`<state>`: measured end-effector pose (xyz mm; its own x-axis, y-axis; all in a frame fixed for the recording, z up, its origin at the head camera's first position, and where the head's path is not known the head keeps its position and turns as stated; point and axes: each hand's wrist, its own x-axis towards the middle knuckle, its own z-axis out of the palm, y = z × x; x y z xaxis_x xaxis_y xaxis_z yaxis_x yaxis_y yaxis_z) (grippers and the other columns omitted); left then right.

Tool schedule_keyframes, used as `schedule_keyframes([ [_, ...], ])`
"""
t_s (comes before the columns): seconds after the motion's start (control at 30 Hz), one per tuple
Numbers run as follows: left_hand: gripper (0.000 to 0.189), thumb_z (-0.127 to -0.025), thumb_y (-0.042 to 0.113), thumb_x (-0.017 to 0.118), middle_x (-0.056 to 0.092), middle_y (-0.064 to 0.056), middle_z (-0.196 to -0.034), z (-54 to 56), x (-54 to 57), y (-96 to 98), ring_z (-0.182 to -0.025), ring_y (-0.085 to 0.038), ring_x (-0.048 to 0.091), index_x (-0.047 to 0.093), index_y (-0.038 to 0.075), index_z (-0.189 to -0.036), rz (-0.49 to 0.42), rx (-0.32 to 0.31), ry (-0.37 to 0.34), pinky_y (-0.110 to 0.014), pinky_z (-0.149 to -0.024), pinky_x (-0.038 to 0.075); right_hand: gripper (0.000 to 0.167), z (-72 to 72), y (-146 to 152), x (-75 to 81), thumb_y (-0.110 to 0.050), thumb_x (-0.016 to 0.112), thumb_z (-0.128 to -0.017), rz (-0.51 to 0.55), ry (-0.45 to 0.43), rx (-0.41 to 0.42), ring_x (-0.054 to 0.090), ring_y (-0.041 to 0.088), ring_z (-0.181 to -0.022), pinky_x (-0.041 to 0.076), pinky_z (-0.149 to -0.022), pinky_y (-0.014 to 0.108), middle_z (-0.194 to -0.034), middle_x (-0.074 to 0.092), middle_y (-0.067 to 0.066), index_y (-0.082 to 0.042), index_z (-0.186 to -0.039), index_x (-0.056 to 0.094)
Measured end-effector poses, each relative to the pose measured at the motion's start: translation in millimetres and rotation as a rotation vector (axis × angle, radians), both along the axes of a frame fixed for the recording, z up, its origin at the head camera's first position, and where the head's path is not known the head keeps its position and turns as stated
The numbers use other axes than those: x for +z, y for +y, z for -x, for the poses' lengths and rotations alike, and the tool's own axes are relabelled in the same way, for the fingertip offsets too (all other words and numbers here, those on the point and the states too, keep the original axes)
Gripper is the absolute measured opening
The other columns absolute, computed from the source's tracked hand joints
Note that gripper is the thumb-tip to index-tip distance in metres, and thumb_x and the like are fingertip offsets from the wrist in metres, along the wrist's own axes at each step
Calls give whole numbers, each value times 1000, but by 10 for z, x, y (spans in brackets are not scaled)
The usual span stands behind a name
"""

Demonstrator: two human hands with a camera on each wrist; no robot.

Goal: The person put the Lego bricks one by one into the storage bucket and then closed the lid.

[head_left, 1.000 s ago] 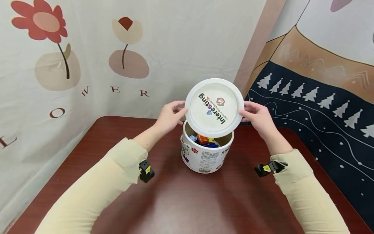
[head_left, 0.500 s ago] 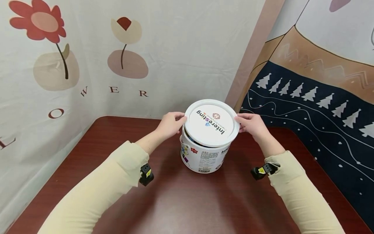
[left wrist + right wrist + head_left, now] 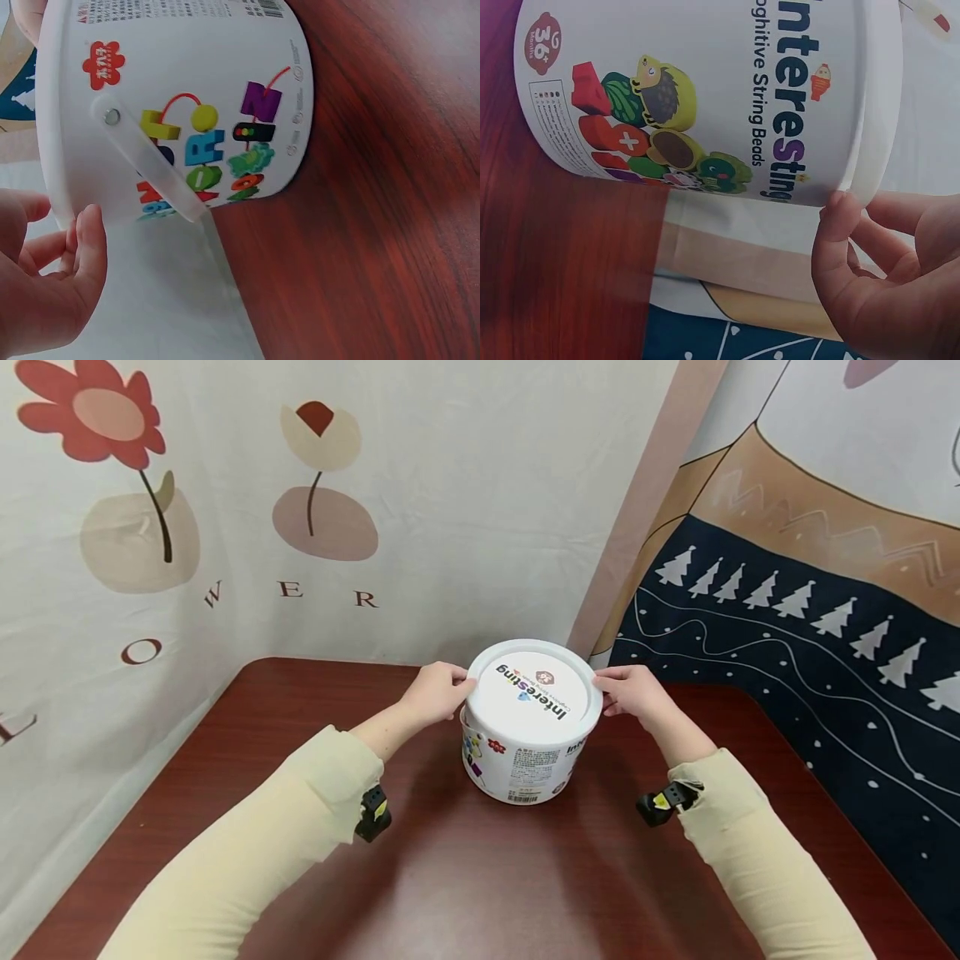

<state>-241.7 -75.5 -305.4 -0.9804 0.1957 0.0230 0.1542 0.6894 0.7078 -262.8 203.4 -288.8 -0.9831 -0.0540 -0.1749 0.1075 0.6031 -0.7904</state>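
A white round lid [image 3: 534,693] printed "Interesting" sits level on top of a white bucket [image 3: 534,772], covering its mouth. My left hand [image 3: 437,693] holds the lid's left edge, thumb on the rim and fingers curled at its side. On the opposite edge, my right hand [image 3: 633,693] pinches the rim in the same way. In the left wrist view, a translucent handle [image 3: 150,161] hangs down the bucket's side over printed pictures. The right wrist view shows the bucket's printed front, with a hedgehog picture [image 3: 664,94]. The bucket's contents are hidden beneath the lid.
The bucket stands on a reddish-brown wooden table [image 3: 480,885], toward its far edge. Behind the table hangs a pale flower-printed cloth [image 3: 465,510]. A dark cloth with white trees [image 3: 795,652] hangs along the right side.
Both hands have brought the lid down from a tilted position over the half-open bucket until it lies flat on top. The coloured blocks seen inside earlier are now covered.
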Motion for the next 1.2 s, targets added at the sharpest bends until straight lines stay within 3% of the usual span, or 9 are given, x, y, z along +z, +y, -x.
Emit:
schedule_keyframes([
  [0.2,33,-95,21,48,43,3,-52,25,-25,-10,-50,-15,54,63,1,-117,-1,13,-38,-20,-50,43,39,30,-9,-39,-16,47,-97,15,-8,6,54,7,-63,51,-59,15,-99,61,15,5,-130,51],
  [0.3,34,-95,22,48,50,-2,-57,36,-41,-8,-52,-15,56,62,2,-119,-18,28,-56,-21,-52,45,39,41,-9,-54,-15,47,-97,30,-24,5,54,7,-63,51,-59,15,-95,60,14,5,-130,51],
  [0.43,36,-95,22,48,66,-15,-86,24,-60,4,-70,-21,65,60,0,-122,-118,60,-103,-28,-64,56,38,55,-7,-82,-15,47,-97,49,-43,-5,53,8,-63,50,-59,15,-91,59,10,5,-130,51],
  [0.53,37,-95,20,50,66,-20,-106,20,-71,17,-79,-21,66,59,-2,-123,-236,91,-153,-30,-69,58,39,65,4,-108,-14,47,-97,67,-62,-14,54,7,-64,50,-59,15,-91,59,9,6,-130,50],
  [0.7,36,-92,17,56,65,-21,-101,62,-79,23,-66,-12,61,60,-4,-120,-388,167,-253,-25,-61,57,39,71,20,-139,-13,47,-97,98,-85,-14,55,6,-63,51,-59,16,-87,60,5,7,-130,49],
  [0.87,35,-90,17,59,62,-13,-93,95,-92,21,-62,-10,58,61,-3,-118,-467,224,-322,-24,-59,56,39,73,27,-137,-13,47,-96,98,-91,-16,55,6,-63,51,-59,16,-87,60,4,6,-130,49],
  [0.97,35,-89,19,60,64,-14,-95,86,-116,28,-65,-11,59,62,-2,-117,-483,241,-320,-24,-60,56,40,62,47,-141,-15,48,-96,112,-101,-15,55,6,-63,51,-60,16,-83,60,1,5,-131,49],
  [1.07,38,-89,22,61,66,-18,-104,64,-163,36,-73,-15,64,61,0,-120,-451,236,-275,-25,-62,57,41,53,93,-166,-17,49,-96,125,-107,-14,55,7,-65,50,-60,16,-80,60,-2,4,-132,49],
  [1.2,49,-92,33,55,62,-18,-117,21,-254,18,-90,-26,66,52,2,-130,-288,186,-156,-32,-72,57,45,25,154,-215,-26,50,-96,35,-49,10,59,17,-83,53,-67,22,-100,64,9,1,-132,50],
])
